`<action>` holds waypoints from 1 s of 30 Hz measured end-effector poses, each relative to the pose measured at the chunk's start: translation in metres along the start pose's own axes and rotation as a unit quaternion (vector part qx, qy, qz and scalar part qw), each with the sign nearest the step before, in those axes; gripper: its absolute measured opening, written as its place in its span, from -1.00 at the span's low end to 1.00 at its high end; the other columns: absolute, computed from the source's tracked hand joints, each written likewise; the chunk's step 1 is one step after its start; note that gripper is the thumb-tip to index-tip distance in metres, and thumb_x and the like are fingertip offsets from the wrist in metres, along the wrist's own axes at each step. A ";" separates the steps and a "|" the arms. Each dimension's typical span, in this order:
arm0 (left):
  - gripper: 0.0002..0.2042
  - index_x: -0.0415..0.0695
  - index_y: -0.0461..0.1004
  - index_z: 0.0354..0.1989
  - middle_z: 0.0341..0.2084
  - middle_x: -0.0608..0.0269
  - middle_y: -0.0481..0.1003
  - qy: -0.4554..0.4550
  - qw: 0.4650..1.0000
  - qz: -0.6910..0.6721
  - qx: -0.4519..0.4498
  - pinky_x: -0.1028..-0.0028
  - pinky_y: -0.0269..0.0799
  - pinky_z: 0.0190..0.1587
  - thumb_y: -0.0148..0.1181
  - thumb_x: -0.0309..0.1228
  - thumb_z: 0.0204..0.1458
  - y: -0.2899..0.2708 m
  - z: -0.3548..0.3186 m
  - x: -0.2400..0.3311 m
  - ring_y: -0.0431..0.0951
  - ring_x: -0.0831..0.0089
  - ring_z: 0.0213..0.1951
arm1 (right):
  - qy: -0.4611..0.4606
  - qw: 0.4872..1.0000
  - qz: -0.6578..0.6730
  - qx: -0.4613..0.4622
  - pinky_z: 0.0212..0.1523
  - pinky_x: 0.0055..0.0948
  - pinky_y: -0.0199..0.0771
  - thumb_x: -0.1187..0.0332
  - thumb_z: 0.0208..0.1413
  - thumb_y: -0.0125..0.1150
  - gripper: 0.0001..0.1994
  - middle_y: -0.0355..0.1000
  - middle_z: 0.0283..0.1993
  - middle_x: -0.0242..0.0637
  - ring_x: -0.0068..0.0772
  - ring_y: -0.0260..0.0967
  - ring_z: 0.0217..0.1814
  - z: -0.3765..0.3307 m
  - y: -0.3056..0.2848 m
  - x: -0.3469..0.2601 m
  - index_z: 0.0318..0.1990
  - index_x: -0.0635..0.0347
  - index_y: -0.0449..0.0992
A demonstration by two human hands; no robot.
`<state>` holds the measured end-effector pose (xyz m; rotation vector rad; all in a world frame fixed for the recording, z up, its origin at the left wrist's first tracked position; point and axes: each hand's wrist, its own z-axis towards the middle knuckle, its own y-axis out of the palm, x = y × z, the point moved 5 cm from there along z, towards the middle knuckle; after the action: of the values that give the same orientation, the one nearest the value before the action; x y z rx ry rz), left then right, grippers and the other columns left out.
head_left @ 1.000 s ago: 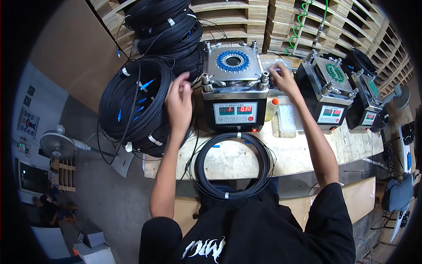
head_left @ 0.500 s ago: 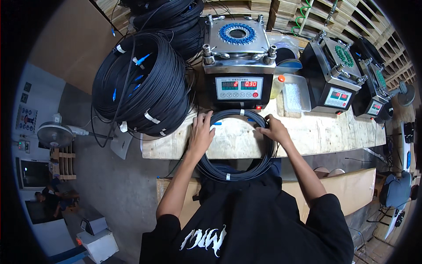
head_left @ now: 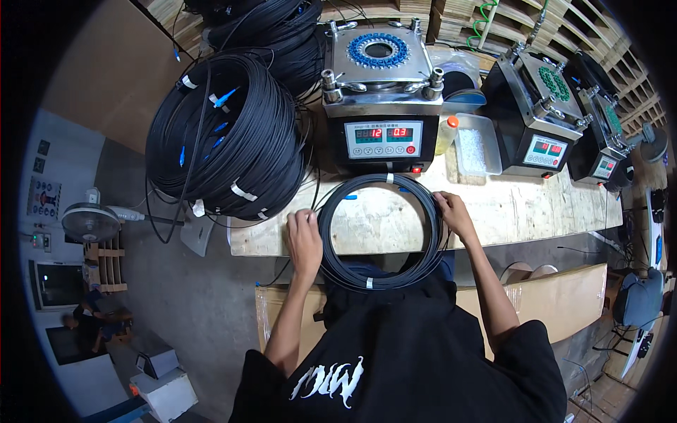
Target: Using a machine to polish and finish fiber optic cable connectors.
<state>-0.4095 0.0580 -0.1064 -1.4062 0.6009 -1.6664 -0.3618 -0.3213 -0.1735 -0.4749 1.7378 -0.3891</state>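
A thin black cable coil (head_left: 352, 187), tied with small white bands, lies on the wooden bench (head_left: 522, 208) and overhangs its front edge. My left hand (head_left: 305, 241) grips the coil's left side. On the coil's upper right side, my right hand (head_left: 455, 213) is closed over the strands. A blue connector (head_left: 350, 198) shows just inside the ring. Right behind the coil stands a black and steel machine (head_left: 381, 137) with a red digital display and a blue ring fixture (head_left: 379, 49) on top.
A big stack of black cable coils (head_left: 226, 141) with blue connectors fills the bench's left end. Two similar machines (head_left: 537, 106) (head_left: 601, 137) stand at the right, with a clear plastic tray (head_left: 476, 144) and an orange-capped bottle (head_left: 446, 132) between. A fan (head_left: 88, 222) stands on the floor at left.
Both hands came down from the clamps on top of the machine to the coil on the bench and now grip its two sides.
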 end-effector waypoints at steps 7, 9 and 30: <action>-0.80 -0.26 0.31 -0.01 -0.40 -0.07 0.48 -0.046 0.993 -0.055 -0.095 0.17 0.44 -0.30 0.06 -0.48 0.25 -0.009 -0.043 -0.033 0.56 0.00 -0.35 | 0.003 0.996 0.063 0.055 -0.18 -0.45 0.47 0.41 0.32 0.07 -0.74 0.60 -0.32 -0.08 -0.43 0.51 -0.30 -0.003 -0.001 -0.001 -0.10 0.48 0.59; -0.79 -0.24 0.32 0.01 -0.47 0.06 0.46 -0.155 0.961 -0.206 -0.104 0.28 0.43 -0.38 0.06 -0.46 0.27 -0.002 -0.044 -0.056 0.56 0.17 -0.41 | 0.017 0.995 0.079 0.050 -0.18 -0.45 0.46 0.41 0.32 0.07 -0.74 0.60 -0.33 -0.11 -0.46 0.49 -0.30 -0.007 0.000 -0.006 -0.10 0.48 0.59; -0.84 -0.21 0.18 -0.02 -0.26 -0.04 0.48 -0.344 0.833 -0.430 -0.048 0.31 0.64 -0.26 -0.09 -0.47 0.31 -0.003 -0.087 -0.078 0.60 0.26 -0.38 | 0.030 0.984 -0.026 0.173 -0.30 -0.29 0.51 0.54 0.16 0.13 -0.83 0.53 -0.43 0.14 -0.16 0.57 -0.39 -0.033 -0.010 -0.007 -0.19 0.46 0.60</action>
<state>-0.4926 0.1112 -0.1684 -2.3963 -0.4556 -1.5564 -0.3920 -0.3259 -0.1562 -0.2591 1.6734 -0.7354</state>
